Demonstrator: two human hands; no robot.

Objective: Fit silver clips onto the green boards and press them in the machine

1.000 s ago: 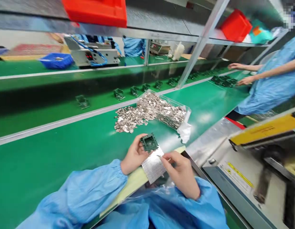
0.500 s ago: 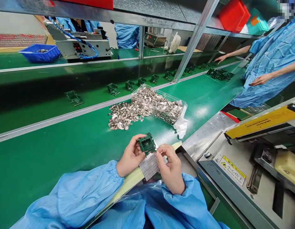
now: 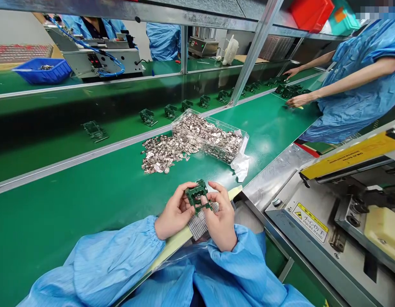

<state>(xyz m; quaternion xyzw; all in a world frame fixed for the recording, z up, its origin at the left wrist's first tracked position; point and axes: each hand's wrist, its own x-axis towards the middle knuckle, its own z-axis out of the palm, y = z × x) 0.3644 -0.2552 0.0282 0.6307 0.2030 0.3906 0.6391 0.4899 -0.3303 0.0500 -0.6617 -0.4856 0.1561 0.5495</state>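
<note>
Holding a green frame (image 3: 195,197) with left hand (image 3: 173,213), pinching its right side with right hand (image 3: 221,219), near a ridged silver sheet (image 3: 197,225)

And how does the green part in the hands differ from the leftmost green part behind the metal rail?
The held part is between the left hand and right hand; the leftmost part lies on the green surface. The held part looks larger in view, the leftmost part smaller. Both are green.
</note>
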